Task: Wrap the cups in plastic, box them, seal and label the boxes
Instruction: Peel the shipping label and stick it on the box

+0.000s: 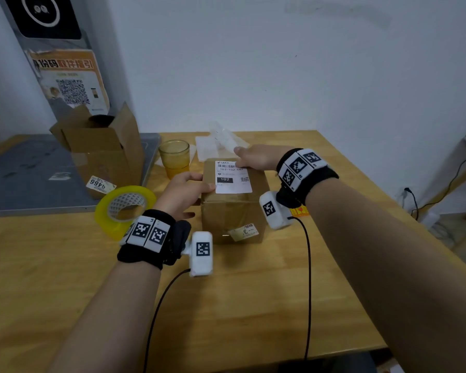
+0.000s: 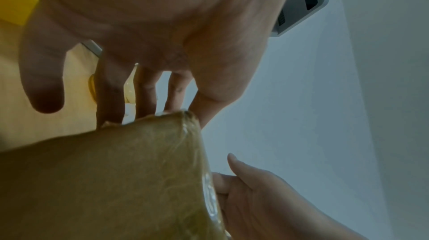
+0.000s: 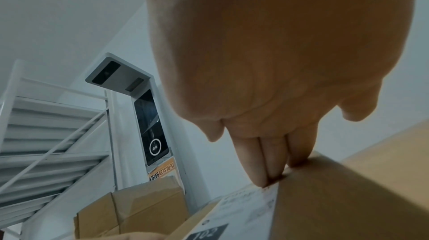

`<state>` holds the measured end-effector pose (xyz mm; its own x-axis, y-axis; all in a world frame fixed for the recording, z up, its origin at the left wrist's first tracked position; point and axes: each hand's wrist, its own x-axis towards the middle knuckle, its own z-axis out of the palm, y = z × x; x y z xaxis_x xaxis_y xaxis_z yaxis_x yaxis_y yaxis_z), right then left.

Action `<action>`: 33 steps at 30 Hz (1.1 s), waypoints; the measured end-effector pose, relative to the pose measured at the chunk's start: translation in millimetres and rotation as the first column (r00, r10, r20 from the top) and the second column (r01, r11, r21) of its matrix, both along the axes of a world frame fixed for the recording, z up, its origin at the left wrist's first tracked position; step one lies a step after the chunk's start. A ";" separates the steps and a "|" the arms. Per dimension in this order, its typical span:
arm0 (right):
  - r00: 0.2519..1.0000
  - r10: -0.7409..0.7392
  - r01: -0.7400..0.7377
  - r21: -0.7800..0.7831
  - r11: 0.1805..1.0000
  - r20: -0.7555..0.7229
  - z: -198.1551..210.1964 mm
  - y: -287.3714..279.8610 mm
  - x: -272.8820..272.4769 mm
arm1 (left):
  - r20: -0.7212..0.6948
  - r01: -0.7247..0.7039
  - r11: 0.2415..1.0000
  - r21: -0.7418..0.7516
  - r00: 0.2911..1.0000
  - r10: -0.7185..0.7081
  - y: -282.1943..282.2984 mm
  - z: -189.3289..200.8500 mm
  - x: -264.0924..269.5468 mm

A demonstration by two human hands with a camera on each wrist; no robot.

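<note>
A sealed brown cardboard box (image 1: 234, 211) stands mid-table with a white shipping label (image 1: 233, 177) on its top. My left hand (image 1: 184, 188) rests against the box's left top edge, fingers (image 2: 144, 95) fairly straight and the thumb hanging free. My right hand (image 1: 256, 157) lies flat on the far right of the top, straight fingertips (image 3: 264, 176) pressing the label's (image 3: 246, 207) upper corner. Glossy tape covers the box's side (image 2: 104, 179). A yellow glass cup (image 1: 174, 157) stands behind the box on the left, clear plastic wrap (image 1: 221, 142) behind it.
A yellow tape roll (image 1: 124, 208) lies left of my left wrist. An open cardboard box (image 1: 102, 149) stands at the back left, partly on a grey mat (image 1: 33, 170). A kiosk with a QR poster (image 1: 70, 84) rises behind it. The table's right edge (image 1: 388, 211) drops off near a wall cable.
</note>
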<state>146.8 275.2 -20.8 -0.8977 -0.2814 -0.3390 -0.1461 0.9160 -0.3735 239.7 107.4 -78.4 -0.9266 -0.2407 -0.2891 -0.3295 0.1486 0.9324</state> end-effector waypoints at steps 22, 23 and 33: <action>0.932 -0.315 0.241 -0.340 0.909 -0.182 -58.2 96.4 -4.1 | -0.166 -0.185 0.951 -0.247 0.975 0.146 6.1 -14.3 8.7; 0.922 -0.345 0.282 -0.302 0.911 -0.178 -64.8 104.2 -6.9 | -0.189 -0.215 0.944 -0.251 0.967 0.170 4.3 -16.4 3.3; 0.951 -0.304 0.307 0.066 0.949 -0.051 -115.4 132.6 -20.9 | -0.304 -0.142 0.898 -0.417 0.953 0.010 33.6 -36.7 -31.1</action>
